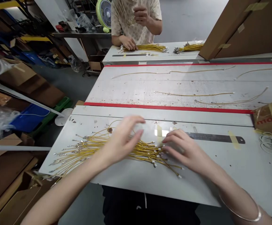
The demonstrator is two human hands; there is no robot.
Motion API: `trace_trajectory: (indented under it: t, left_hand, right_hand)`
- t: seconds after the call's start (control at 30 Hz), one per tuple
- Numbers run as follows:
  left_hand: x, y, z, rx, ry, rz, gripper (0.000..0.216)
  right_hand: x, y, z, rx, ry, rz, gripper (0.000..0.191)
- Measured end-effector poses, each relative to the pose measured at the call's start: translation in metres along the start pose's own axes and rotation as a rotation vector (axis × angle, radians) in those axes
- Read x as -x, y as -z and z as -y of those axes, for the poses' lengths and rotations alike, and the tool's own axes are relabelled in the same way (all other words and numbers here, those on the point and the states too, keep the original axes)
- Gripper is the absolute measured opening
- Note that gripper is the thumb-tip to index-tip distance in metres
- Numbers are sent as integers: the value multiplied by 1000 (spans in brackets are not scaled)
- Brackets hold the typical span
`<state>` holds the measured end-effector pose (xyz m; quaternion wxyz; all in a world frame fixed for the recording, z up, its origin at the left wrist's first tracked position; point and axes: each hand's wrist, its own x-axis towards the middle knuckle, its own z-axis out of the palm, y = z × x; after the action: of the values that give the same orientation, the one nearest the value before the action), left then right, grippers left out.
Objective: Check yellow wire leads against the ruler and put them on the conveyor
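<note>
- Two flat surfaces are taking up most of the frame: a pale grey metal worktable (220,175) is running across the lower half, and a white textured conveyor belt with red edge stripes (131,90) is lying just beyond it.
- A big brown cardboard sheet (243,28) is leaning in the upper right corner.
- A person in a beige patterned shirt (136,22) is standing at the top centre, behind the belt, and is resting one hand on a far heap of yellow wires (150,47).
- A loose bundle of thin yellow wires with metal terminals (89,147) is lying fanned out on the worktable at lower left of centre, its tips reaching to the table's left edge.
- The left hand (123,142) is hovering on top of the bundle's middle, fingers spread and lightly curled, slightly blurred, clasping nothing that shows.
- The right hand (187,153) is lying palm down at the bundle's right end, fingers nearly straight and together, fingertips touching the white-tipped wire ends; whether a wire is pinched beneath is hidden.
- A long steel ruler (210,137) is sitting taped to the table just beyond the right hand.
- A small brown cardboard box (270,117) is sitting at the right edge.
- A coil of white rings (268,142) is lying just below that box.
</note>
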<state>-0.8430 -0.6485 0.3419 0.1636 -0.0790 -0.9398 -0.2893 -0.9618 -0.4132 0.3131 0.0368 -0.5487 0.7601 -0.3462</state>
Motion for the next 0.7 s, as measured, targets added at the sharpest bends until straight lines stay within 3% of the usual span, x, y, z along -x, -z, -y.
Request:
trace_trajectory:
  t: [0.1, 0.2, 0.3, 0.43, 0.6, 0.7]
  left_hand:
    - [3, -33, 2, 90, 20, 111, 21]
    - [7, -52, 7, 169, 27, 160, 19]
    - [10, -53, 15, 190, 11, 147, 20]
    - [17, -51, 22, 110, -52, 193, 19]
    - [22, -59, 22, -28, -128, 220, 25]
    - [23, -60, 21, -30, -124, 171, 25]
  right_hand:
    - [-2, -28, -9, -3, 0, 127, 9]
    - [0, -33, -12, -23, -15, 97, 14]
    - [0, -22, -10, -105, -61, 35, 12]
    - [-1, -13, -10, -155, -29, 177, 12]
    - [-1, -26, -18, -95, -134, 39, 12]
    - [-1, -31, -21, -43, -151, 60, 12]
